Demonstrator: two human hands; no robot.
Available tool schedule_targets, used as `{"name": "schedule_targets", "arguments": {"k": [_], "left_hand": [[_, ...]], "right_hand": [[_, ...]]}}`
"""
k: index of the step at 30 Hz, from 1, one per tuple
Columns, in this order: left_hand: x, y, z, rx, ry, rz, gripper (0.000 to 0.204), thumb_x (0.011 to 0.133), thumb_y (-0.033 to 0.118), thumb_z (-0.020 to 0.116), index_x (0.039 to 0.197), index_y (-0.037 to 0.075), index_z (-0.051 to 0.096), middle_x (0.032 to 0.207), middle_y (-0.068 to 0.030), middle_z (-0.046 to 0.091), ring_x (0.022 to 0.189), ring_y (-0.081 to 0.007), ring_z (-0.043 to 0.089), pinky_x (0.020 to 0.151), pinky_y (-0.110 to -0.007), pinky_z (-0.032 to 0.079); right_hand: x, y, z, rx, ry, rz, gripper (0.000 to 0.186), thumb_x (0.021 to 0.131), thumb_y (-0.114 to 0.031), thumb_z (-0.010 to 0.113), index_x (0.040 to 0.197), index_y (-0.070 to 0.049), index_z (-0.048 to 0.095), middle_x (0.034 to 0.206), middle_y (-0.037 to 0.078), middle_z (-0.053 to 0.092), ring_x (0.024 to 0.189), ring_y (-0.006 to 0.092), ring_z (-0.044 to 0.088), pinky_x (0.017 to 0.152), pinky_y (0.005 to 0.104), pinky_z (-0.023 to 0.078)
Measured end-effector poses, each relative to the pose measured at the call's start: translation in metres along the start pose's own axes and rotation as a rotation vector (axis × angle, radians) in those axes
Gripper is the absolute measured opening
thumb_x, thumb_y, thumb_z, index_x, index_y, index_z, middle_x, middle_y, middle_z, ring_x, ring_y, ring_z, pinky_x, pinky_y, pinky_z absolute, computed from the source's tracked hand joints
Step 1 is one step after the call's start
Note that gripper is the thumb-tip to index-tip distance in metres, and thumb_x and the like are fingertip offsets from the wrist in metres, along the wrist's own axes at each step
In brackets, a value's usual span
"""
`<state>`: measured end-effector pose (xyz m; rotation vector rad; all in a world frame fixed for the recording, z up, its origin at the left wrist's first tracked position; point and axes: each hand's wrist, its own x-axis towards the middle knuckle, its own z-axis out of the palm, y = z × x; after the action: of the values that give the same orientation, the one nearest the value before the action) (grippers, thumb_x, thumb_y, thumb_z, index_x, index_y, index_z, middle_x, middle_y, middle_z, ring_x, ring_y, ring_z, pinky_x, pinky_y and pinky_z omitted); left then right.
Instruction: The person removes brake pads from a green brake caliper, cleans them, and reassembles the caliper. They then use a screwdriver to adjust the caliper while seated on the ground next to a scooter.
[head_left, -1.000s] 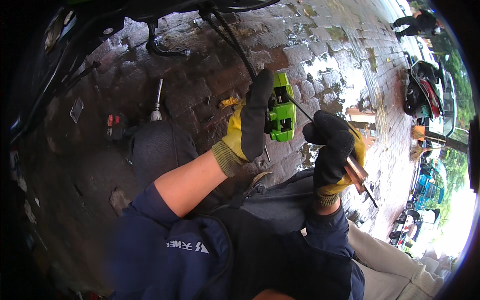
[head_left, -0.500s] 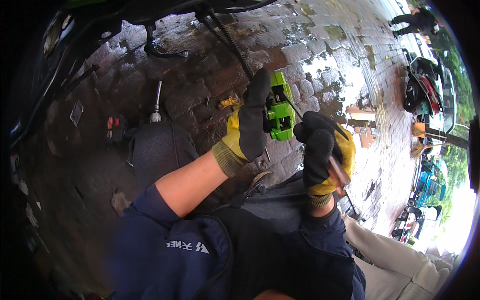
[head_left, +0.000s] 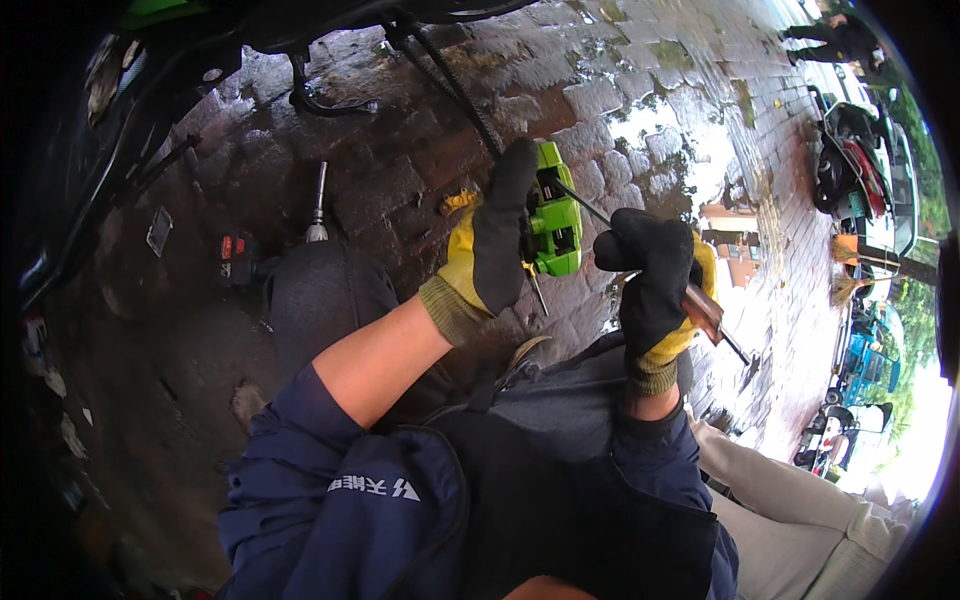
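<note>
My left hand (head_left: 497,235), in a black and yellow work glove, is closed round the left side of a bright green brake caliper (head_left: 556,215) and holds it up off the ground. My right hand (head_left: 655,285), gloved alike, grips a screwdriver (head_left: 703,313) with a brown handle. Its thin shaft runs up-left from my fingers, and the tip reaches into the caliper's upper opening. A metal rod also sticks out behind the handle. Below the caliper shows a thin rod (head_left: 539,290) with a yellow part; its upper end is hidden.
A gold metal bracket (head_left: 458,202) lies on wet paving. Near my knee are a red and black power tool (head_left: 237,258) and a long socket (head_left: 320,195). Dark vehicle parts (head_left: 300,80) overhang the top left. Another person's pale trousers (head_left: 780,505) are at lower right; parked scooters (head_left: 850,175) stand beyond.
My right hand has turned and shifted slightly right, so the screwdriver's handle and rear rod show more. The caliper has tilted a little in my left hand.
</note>
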<state>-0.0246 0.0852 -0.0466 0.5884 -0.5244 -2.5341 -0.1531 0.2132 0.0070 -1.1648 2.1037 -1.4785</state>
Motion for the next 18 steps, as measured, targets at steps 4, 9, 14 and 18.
{"name": "schedule_targets", "arguments": {"k": [4,9,14,18], "left_hand": [[0.002,0.000,-0.004,0.022,0.031,0.014,0.063,0.105,0.068,0.051,0.124,0.010,0.068,0.105,-0.0039,0.072,0.092,-0.0164,0.073,0.086,-0.037,0.061],[0.005,-0.002,-0.011,-0.006,-0.014,0.052,0.062,0.105,0.066,0.052,0.127,0.010,0.067,0.110,-0.0057,0.073,0.096,-0.0201,0.074,0.088,-0.039,0.061],[0.002,-0.002,-0.011,-0.037,0.026,0.053,0.061,0.105,0.065,0.053,0.127,0.010,0.067,0.108,-0.0074,0.074,0.095,-0.0234,0.074,0.088,-0.042,0.062],[0.000,-0.001,-0.011,-0.029,-0.002,0.042,0.062,0.106,0.066,0.051,0.126,0.009,0.067,0.106,-0.0081,0.074,0.092,-0.0228,0.074,0.088,-0.041,0.061]], "right_hand": [[0.006,0.006,-0.006,-0.046,-0.088,-0.121,0.032,0.093,0.002,0.047,0.115,0.003,0.070,0.089,0.013,0.076,0.079,0.0210,0.075,0.076,0.0336,0.057],[0.004,0.010,-0.012,-0.096,-0.117,-0.241,0.028,0.110,-0.021,0.058,0.114,0.003,0.072,0.102,0.012,0.078,0.092,0.0209,0.076,0.085,0.0347,0.058],[-0.008,-0.014,-0.027,0.201,-0.048,-0.192,0.038,0.106,-0.028,0.054,0.108,0.007,0.069,0.101,0.023,0.073,0.072,0.0262,0.072,0.065,0.0353,0.058],[-0.009,-0.011,-0.029,0.234,0.025,-0.240,0.044,0.107,-0.033,0.054,0.104,0.008,0.068,0.102,0.024,0.072,0.068,0.0263,0.069,0.062,0.0347,0.057]]}}
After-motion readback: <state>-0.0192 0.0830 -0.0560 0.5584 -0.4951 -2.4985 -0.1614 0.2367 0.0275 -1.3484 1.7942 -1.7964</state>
